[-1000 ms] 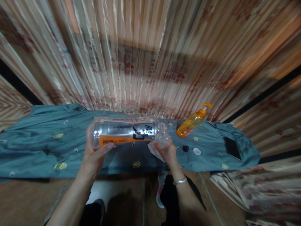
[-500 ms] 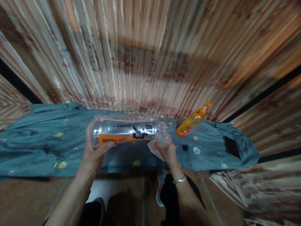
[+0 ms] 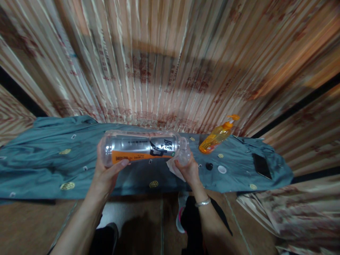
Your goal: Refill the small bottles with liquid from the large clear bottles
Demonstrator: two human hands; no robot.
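The fingers (image 3: 120,164) of the left hand (image 3: 106,173) are curled around the bottom end of a big clear bottle (image 3: 145,148), with the thumb pressed on the orange stripe of its label. The fingers of the right hand (image 3: 187,169) are closed too, pinching a pale cloth (image 3: 174,169) against the neck end of the bottle. The bottle is held up in the air, just above the blue sheet (image 3: 53,166) that covers the table, and it does not touch the sheet. It lies on its side. Its long way runs from left to right, with the flat bottom at the left and the narrow neck at the right. So each hand has one end: the left hand is at the bottom end, and the right hand is at the neck end. The cloth is at the right end of the bottle, under the neck, and part of it hangs down below the right hand. I cannot tell if the bottle has a lid on, because the hand and cloth hide the top. To the right of the bottle, an orange soap bottle (image 3: 216,136) with a pump stands on the sheet. Near the right end of the bottle, also on the sheet, lie a small black cap (image 3: 209,166) and a small white cap (image 3: 222,169). Much farther right of the bottle lies a dark phone (image 3: 261,165).
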